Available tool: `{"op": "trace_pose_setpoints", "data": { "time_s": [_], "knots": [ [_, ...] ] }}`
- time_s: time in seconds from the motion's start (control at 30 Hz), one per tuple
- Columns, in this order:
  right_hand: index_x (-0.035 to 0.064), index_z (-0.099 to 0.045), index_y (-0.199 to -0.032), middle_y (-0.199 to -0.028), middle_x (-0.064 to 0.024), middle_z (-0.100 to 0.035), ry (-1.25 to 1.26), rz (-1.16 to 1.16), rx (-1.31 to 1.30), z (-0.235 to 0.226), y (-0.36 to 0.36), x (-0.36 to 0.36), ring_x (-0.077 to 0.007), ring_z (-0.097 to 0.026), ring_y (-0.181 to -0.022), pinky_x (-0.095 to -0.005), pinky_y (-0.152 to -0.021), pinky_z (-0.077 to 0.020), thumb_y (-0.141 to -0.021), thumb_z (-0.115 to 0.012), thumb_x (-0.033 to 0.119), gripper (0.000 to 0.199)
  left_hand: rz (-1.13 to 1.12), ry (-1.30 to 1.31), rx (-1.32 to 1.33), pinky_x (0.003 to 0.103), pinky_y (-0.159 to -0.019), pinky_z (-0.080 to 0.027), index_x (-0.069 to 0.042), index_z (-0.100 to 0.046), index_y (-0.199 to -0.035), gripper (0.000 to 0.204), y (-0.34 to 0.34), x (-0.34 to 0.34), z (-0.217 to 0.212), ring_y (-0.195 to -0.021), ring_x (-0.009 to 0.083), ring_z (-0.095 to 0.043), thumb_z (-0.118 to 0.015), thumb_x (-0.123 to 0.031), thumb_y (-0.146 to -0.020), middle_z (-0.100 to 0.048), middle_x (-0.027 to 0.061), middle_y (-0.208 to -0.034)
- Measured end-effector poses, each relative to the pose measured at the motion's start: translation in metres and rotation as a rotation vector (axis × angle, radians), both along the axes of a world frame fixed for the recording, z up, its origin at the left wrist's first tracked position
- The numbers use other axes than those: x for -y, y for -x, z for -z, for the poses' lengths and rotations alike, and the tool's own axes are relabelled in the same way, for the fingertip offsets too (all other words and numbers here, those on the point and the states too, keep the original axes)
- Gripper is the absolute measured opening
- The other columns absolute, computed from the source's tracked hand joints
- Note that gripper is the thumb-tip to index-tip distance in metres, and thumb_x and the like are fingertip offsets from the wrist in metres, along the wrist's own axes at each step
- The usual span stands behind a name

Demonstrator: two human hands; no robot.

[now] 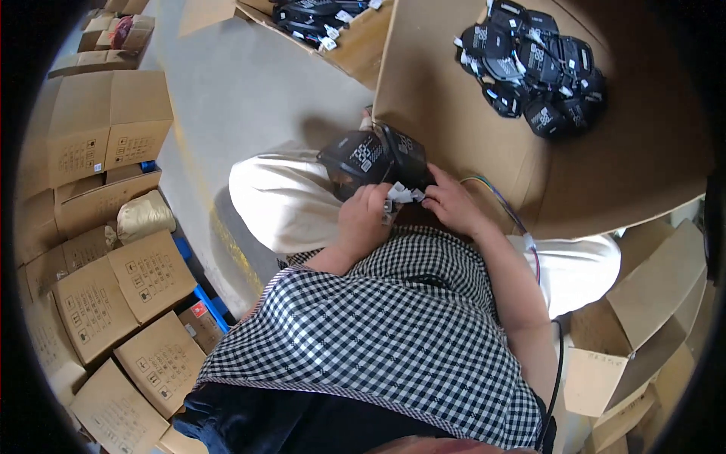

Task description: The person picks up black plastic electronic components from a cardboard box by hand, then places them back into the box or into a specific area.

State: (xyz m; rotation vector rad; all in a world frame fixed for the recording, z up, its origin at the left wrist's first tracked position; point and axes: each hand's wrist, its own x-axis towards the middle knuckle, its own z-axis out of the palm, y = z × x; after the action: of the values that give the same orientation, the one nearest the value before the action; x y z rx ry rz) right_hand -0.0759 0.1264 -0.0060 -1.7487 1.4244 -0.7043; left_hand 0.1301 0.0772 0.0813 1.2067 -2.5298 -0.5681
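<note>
Two black battery-like units (pixel 357 160) with pale printing stand together in front of me, at the edge of the cardboard sheet. My left hand (pixel 364 219) is closed round white plug connectors (pixel 404 194) on short leads beside them. At the right, my right hand (pixel 452 203) pinches the end of a dark lead by those connectors, its fingertips close to the right-hand unit. From near that hand a bundle of coloured wires (pixel 503 203) curves down over my right knee. My fingers partly hide the joint between plugs and leads.
A pile of similar black units (pixel 533 64) lies on the large cardboard sheet (pixel 446 98) at the right. More fill an open carton (pixel 359 57) at the top. Stacked cartons (pixel 110 121) line the left, with a blue pallet (pixel 208 303). Open cartons (pixel 658 295) stand at the right.
</note>
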Motion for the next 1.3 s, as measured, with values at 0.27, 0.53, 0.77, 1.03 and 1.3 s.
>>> {"op": "trace_pose_setpoints", "data": {
  "time_s": [0.27,0.53,0.77,1.03,1.3],
  "knots": [
    [0.0059,-0.064,-0.1,-0.142,-0.0196,-0.033,-0.355,0.314,0.829,0.031,-0.007,0.009,-0.0296,-0.041,-0.126,-0.0333,-0.101,-0.0344,-0.09,-0.059,0.021,0.02,-0.308,-0.44,-0.514,0.031,-0.072,-0.046,-0.003,-0.047,-0.111,0.027,0.002,0.018,0.032,-0.082,0.0154,-0.055,-0.06,-0.009,-0.088,-0.057,0.0071,-0.091],
    [-0.0003,-0.061,-0.092,-0.139,-0.0211,-0.039,-0.144,0.172,0.233,0.011,-0.011,-0.006,-0.0357,-0.042,-0.125,-0.0384,-0.102,-0.0348,-0.083,-0.063,0.02,0.022,-0.463,-0.52,-0.731,0.023,-0.053,-0.041,-0.004,-0.045,-0.106,0.02,0.057,0.057,0.035,-0.061,0.0079,-0.05,-0.055,-0.016,-0.094,-0.053,-0.0003,-0.072],
    [0.0129,-0.07,-0.096,-0.137,-0.0278,-0.036,0.094,0.199,0.107,0.014,-0.02,-0.013,-0.0438,-0.038,-0.126,-0.0425,-0.103,-0.0354,-0.076,-0.07,0.017,0.021,-0.282,-0.248,-0.298,0.038,-0.067,-0.048,-0.001,-0.047,-0.112,0.041,0.085,0.085,0.019,-0.078,0.0332,-0.064,-0.063,-0.031,-0.087,-0.064,0.0206,-0.086],
    [0.0134,-0.071,-0.092,-0.127,-0.0258,-0.046,0.238,0.151,-0.164,0.005,-0.016,-0.015,-0.0418,-0.048,-0.113,-0.0428,-0.094,-0.0445,-0.075,-0.067,0.022,0.02,-0.232,-0.238,-0.292,0.032,-0.07,-0.047,-0.004,-0.046,-0.114,0.032,0.043,0.051,0.015,-0.084,0.0247,-0.062,-0.061,-0.017,-0.089,-0.063,0.0135,-0.093],
    [0.0007,-0.06,-0.078,-0.123,-0.0176,-0.05,0.53,-0.009,-0.072,-0.027,-0.027,-0.007,-0.0359,-0.055,-0.107,-0.0413,-0.085,-0.0511,-0.069,-0.065,0.013,0.015,-0.507,-0.52,-1.117,0.026,-0.066,-0.043,-0.006,-0.043,-0.109,0.016,0.002,0.035,0.017,-0.074,0.011,-0.05,-0.049,-0.012,-0.096,-0.053,0.003,-0.085]
  ]
}}
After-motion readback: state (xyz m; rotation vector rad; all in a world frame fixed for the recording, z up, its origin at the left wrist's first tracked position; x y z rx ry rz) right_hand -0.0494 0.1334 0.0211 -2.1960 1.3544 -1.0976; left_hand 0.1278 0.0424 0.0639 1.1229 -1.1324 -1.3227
